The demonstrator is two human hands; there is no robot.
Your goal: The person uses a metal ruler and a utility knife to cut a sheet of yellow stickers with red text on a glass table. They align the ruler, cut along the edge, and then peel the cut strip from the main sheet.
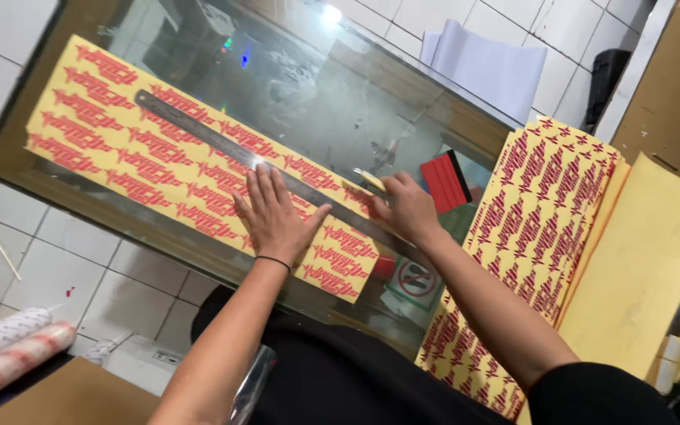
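Observation:
A yellow sticker sheet with red printed shapes (120,149) lies on a glass-topped table (332,102). A long metal ruler (198,130) rests diagonally across it. My left hand (275,216) presses flat on the ruler and sheet, fingers spread. My right hand (407,206) grips a small cutter with a yellow tip (370,181) held against the ruler's edge near the sheet's right end.
A red squeegee (446,181) lies on the glass by my right hand. A stack of matching printed sheets (529,228) and plain yellow sheets (639,267) sits to the right. Rolled material (9,354) and a cardboard box (72,397) are at lower left. The floor is white tile.

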